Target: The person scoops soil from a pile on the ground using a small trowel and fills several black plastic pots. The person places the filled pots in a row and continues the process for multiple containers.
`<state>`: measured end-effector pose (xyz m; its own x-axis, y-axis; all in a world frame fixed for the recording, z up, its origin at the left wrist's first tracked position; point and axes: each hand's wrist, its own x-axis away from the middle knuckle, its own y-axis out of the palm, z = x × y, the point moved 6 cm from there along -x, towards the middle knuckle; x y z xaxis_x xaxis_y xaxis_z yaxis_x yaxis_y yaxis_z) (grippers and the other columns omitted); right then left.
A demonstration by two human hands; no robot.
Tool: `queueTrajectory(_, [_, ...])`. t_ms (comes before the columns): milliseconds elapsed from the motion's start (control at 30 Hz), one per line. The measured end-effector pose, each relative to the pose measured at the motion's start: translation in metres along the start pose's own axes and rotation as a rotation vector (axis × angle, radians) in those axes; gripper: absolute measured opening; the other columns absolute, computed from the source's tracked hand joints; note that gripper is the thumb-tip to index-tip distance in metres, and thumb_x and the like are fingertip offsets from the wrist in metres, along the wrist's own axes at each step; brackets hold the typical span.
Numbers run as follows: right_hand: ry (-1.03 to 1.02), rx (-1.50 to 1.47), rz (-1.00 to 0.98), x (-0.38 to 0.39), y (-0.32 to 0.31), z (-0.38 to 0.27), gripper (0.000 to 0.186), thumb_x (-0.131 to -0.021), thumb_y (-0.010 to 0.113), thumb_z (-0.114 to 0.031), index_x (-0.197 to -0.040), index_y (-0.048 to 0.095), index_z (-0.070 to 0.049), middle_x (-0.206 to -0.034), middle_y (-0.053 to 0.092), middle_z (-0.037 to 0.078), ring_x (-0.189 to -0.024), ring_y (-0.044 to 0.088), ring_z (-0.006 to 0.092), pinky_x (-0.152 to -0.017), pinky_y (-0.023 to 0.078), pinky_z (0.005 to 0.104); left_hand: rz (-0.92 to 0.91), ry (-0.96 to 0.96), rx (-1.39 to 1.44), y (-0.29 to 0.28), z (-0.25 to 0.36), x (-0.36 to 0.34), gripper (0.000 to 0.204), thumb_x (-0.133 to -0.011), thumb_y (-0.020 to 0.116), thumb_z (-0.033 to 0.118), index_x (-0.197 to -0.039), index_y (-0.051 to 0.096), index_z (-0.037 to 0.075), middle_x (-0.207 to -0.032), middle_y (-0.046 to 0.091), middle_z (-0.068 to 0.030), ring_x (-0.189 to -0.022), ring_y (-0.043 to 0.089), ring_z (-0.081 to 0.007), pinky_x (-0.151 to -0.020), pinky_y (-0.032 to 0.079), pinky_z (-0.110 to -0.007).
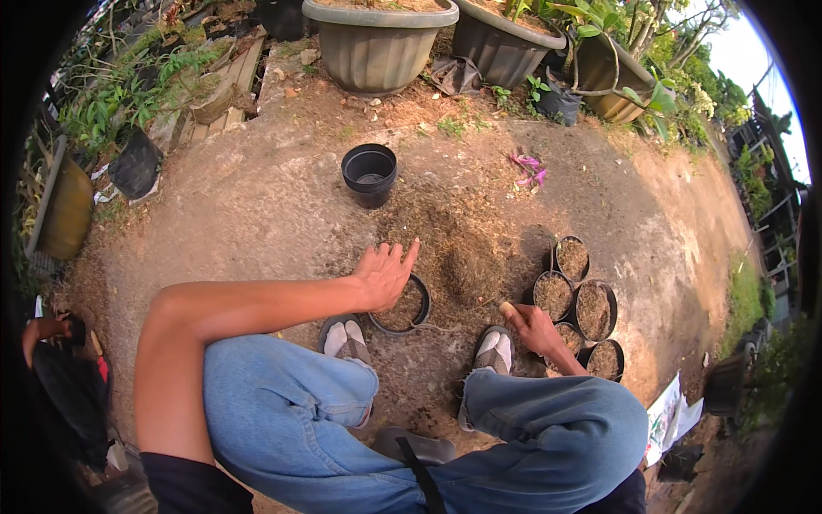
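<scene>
My left hand (387,276) hovers over the rim of a round black pot (404,310) filled with brown soil mix, between my feet. Its fingers are apart, the index finger stretched toward a heap of loose, dry soil mix (473,270). A thin cord-like strand lies at that pot's near right rim. My right hand (538,332) is low, beside the heap and left of several filled black pots (593,310). Its fingers are curled in with the thumb forward; whatever they hold is hidden. Beyond the heap stands a black pot (370,171) with no soil showing.
Large planters (383,47) line the far edge, with a leafy plant at the right. Pink petals (530,170) lie on the ground. A black plant bag (135,164) and a tilted planter (64,206) are at left. A white printed sack (672,420) lies near right. Another person's arm (43,330) shows far left.
</scene>
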<state>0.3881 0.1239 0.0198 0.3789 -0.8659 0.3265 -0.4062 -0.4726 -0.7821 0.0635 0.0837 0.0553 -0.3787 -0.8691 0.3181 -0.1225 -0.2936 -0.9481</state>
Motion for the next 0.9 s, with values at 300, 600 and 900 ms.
queueTrajectory(300, [-0.119,0.197,-0.352,0.005,-0.049,-0.076,0.048,-0.104,0.054,-0.044,-0.122,0.068,-0.002,-0.082,0.069,0.024,-0.080,0.068,0.0414,-0.076,0.051,0.0482,-0.122,0.017,0.101,0.009,0.008,0.024,0.109,-0.090,0.065,0.023,-0.158,-0.014,-0.008,-0.072,0.071,-0.0167,-0.058,0.069,-0.0288,-0.049,0.051,-0.039])
queueTrajectory(600, [-0.293,0.191,-0.525,-0.004,-0.002,-0.094,0.046,-0.106,0.053,-0.042,-0.122,0.065,0.000,-0.091,0.070,0.024,-0.085,0.069,0.0399,-0.076,0.051,0.0482,-0.233,0.244,0.203,0.044,0.038,0.051,0.111,-0.089,0.066,0.024,-0.157,-0.016,-0.008,-0.065,0.068,-0.0180,-0.053,0.066,-0.0317,-0.048,0.050,-0.043])
queueTrajectory(900, [-0.293,0.135,-0.532,-0.006,0.006,-0.107,0.047,-0.104,0.056,-0.040,-0.112,0.068,0.004,-0.085,0.068,0.030,-0.087,0.069,0.0455,-0.078,0.052,0.0503,-0.495,0.112,0.151,0.073,0.035,0.057,0.114,-0.092,0.068,0.034,-0.158,-0.016,-0.006,-0.078,0.073,-0.0191,-0.066,0.072,-0.0304,-0.059,0.055,-0.042])
